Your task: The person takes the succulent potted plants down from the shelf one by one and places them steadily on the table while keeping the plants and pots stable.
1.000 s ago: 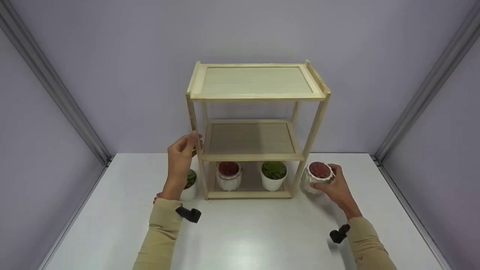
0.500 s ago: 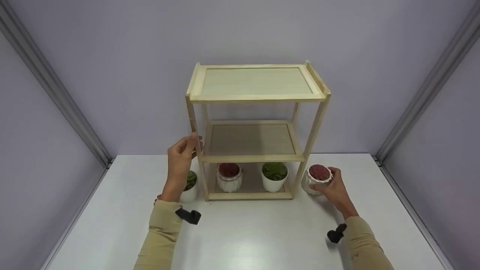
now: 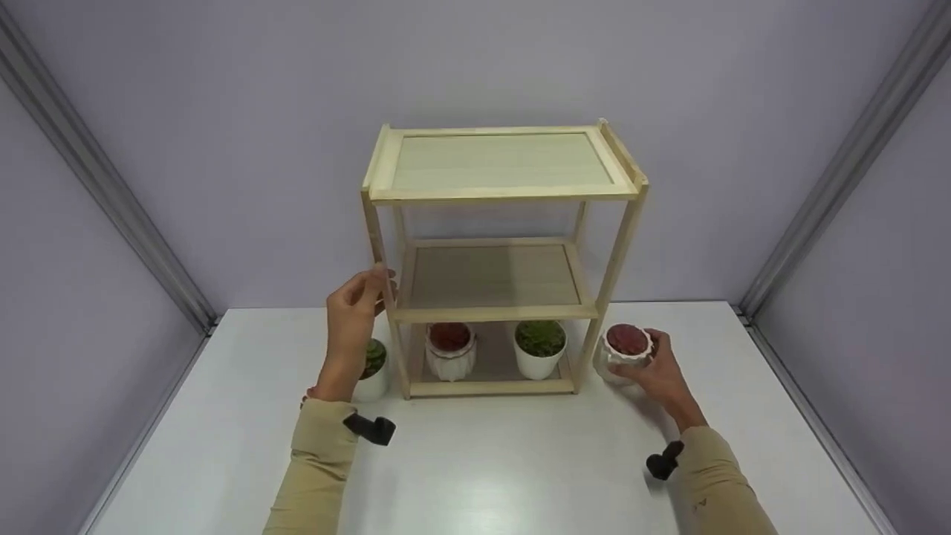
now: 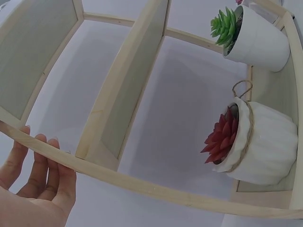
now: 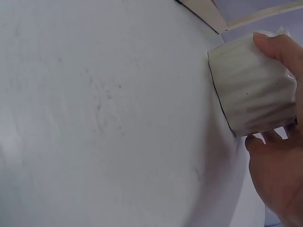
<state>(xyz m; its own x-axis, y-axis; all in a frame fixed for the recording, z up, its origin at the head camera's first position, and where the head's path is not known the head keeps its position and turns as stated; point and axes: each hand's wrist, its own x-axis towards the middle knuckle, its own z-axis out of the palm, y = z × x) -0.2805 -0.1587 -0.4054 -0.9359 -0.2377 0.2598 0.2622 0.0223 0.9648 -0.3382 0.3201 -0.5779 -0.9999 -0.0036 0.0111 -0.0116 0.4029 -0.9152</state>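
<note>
A white fluted pot [image 3: 611,369] with a red plant is at the right foot of the wooden rack [image 3: 501,160], just outside it and low at the desk [image 3: 483,453]; whether its base fully touches the desk I cannot tell. The right hand [image 3: 661,375] grips the pot from its right, thumb on the near side, the other fingers round the far side. The left hand [image 3: 351,316] pinches the rack's left front post [image 3: 374,230] near the middle shelf [image 3: 498,275], thumb in front and fingertips behind. On the bottom shelf [image 3: 492,360] stand two more pots: at left a fluted white pot [image 4: 270,142] with a red plant and twine tied about its neck, at right a smooth white pot [image 3: 536,364] with a green plant. Another white pot [image 3: 374,386] with a green plant stands left of the rack, partly hidden behind the left forearm. Both sleeves are tan, with a black device [image 3: 370,429] at each wrist.
</note>
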